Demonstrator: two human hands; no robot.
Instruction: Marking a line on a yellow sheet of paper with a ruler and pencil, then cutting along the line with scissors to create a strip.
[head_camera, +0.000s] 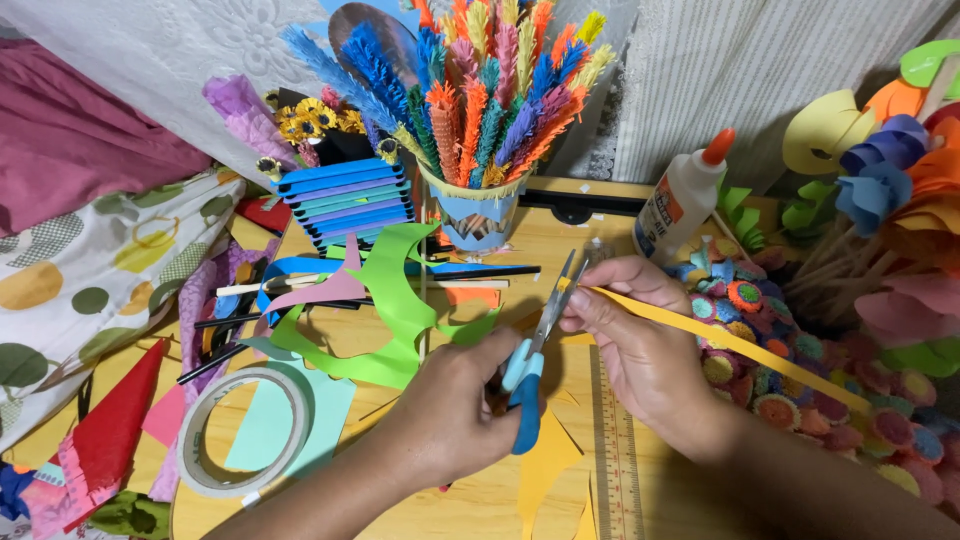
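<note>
My left hand (450, 415) grips a pair of scissors (545, 325) by their blue handles, blades pointing up and away. My right hand (648, 350) pinches one end of a long yellow paper strip (745, 348) right at the scissor blades. The strip runs off to the lower right over a heap of small round paper flowers (800, 390). Both hands hover over a wooden table (470, 505). Yellow paper offcuts (548, 462) lie beneath the scissors.
A green paper cutout (398, 305) and sticks lie left of the hands. A tape roll (243, 432) sits on pale card at the lower left. A cup of colourful paper feathers (480, 215) and a white glue bottle (683, 200) stand behind. A ruler (618, 465) runs along the table.
</note>
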